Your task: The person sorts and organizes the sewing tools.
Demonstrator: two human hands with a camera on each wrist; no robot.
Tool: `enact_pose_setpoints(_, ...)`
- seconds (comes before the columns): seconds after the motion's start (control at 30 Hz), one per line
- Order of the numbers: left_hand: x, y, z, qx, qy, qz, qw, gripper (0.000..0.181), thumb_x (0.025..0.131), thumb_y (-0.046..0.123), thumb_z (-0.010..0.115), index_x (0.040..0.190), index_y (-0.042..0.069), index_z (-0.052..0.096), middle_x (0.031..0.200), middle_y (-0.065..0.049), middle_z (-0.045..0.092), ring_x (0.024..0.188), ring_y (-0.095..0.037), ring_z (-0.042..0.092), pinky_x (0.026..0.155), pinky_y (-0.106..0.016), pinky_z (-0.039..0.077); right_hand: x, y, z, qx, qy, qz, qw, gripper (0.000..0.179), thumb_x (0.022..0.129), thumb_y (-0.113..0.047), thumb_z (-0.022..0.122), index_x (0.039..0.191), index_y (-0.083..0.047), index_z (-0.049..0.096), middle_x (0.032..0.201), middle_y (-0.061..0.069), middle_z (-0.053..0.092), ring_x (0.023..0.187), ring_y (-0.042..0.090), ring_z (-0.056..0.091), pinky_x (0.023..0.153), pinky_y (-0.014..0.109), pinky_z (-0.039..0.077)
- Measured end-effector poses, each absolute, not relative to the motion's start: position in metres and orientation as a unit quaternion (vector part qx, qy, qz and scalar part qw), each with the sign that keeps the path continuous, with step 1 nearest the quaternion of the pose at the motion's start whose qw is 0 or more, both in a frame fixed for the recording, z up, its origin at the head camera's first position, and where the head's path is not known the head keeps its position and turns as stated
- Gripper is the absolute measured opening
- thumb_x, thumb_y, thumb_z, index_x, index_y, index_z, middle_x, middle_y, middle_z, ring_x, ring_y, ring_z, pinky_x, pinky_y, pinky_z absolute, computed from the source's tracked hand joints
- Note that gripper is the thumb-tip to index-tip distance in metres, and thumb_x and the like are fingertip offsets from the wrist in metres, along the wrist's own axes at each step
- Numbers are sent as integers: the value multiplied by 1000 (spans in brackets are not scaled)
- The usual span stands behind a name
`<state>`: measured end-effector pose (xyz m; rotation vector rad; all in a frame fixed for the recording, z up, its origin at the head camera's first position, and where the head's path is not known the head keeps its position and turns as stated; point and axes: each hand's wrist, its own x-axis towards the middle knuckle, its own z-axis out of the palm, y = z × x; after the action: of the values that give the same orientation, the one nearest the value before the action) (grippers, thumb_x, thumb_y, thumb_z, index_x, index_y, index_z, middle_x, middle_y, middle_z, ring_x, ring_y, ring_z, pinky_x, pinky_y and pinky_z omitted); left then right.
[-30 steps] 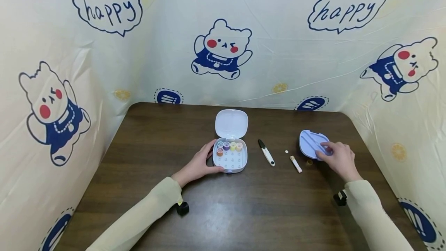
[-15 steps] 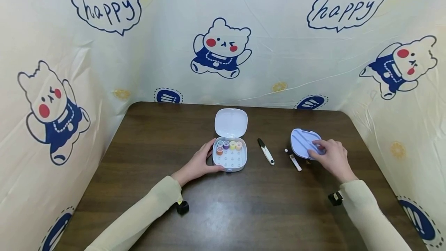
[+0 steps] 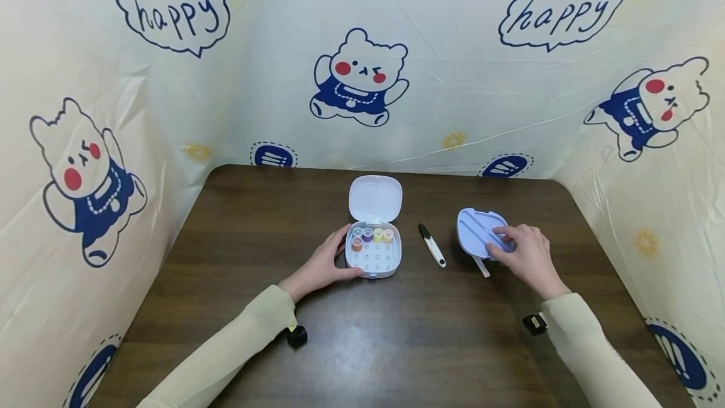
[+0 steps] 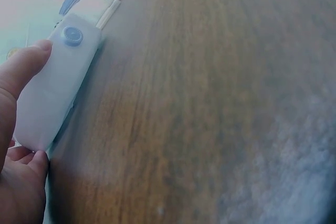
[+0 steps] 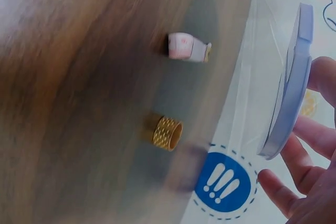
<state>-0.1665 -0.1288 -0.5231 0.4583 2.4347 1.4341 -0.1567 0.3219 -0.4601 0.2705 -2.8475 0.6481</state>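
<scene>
My left hand (image 3: pixel 324 263) grips the near left side of a small white box (image 3: pixel 391 264), its thumb at the front. The box's lid (image 3: pixel 376 199) stands open behind it. Inside, several small thread spools (image 3: pixel 378 235) sit on pegs in the back rows. In the left wrist view a round catch (image 4: pixel 72 36) shows on the box front. My right hand (image 3: pixel 527 258) pinches a pale blue grooved tray (image 3: pixel 472 228) between thumb and fingers. The right wrist view shows this tray (image 5: pixel 295 87) edge-on, raised above the table.
A gold dimpled thimble (image 5: pixel 168 132) and a short white-and-pink tube (image 5: pixel 188 47) lie on the table below the tray. Between box and tray lies a slim white tool with a black end (image 3: pixel 433 247). A printed cloth (image 3: pixel 453 99) hangs behind the brown table (image 3: pixel 362 345).
My right hand has carried the blue tray leftward, so that it now covers part of the white-and-pink tube in the head view. My left hand and the box have stayed put.
</scene>
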Motion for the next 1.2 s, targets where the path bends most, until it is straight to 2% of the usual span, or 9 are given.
enact_pose_setpoints(0.23, -166, -128, -523, 157, 842, 497, 140, 113, 83, 33, 90, 167, 10, 18, 169, -14, 24, 151, -29, 39, 121, -42, 36, -155, 310, -457, 106, -961, 224, 118, 38, 86, -25, 82, 114, 0, 76, 87, 14, 63, 99, 45, 51, 92, 72, 33)
enact_pose_setpoints(0.77, -166, -128, -522, 163, 842, 495, 138, 115, 83, 36, 90, 166, 7, 18, 169, -16, 23, 151, -29, 38, 121, -41, 37, -153, 282, -453, 119, -960, 232, 104, 38, 87, -26, 82, 116, -1, 76, 94, 15, 66, 105, 42, 50, 101, 72, 31)
enact_pose_setpoints(1.2, -165, -127, -519, 168, 838, 500, 139, 115, 83, 32, 91, 166, 4, 16, 168, -18, 25, 151, -30, 38, 120, -41, 37, -154, 256, -452, 141, -955, 240, 98, 37, 87, -27, 83, 114, -3, 77, 93, 11, 66, 105, 38, 51, 103, 67, 32)
